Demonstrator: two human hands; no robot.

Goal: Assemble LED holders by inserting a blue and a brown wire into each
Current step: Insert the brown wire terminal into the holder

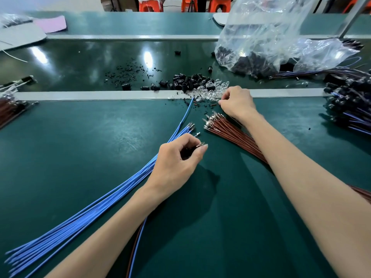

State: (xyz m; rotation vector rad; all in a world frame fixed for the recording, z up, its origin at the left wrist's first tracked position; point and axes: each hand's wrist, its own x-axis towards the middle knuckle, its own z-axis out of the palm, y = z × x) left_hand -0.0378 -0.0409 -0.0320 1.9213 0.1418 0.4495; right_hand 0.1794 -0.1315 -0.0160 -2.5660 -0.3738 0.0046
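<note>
On the near side of the grey strip (100,95), the left hand (178,159) curls round a small dark piece (185,152) with a metal tip, between the blue wires (90,207) and brown wires (230,133), while the right hand (237,104) pinches at the clear bulbs (210,91) on the strip, whether holding one I cannot tell, with black holders (190,80) heaped just beyond it.

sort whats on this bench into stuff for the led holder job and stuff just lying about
For the job: blue wires, brown wires, black holders, clear LEDs, bag of black parts, wire ends pinched by the left hand, right hand at the LEDs.
Lying about: pink sheet, grey board, black scraps, orange stools.
</note>
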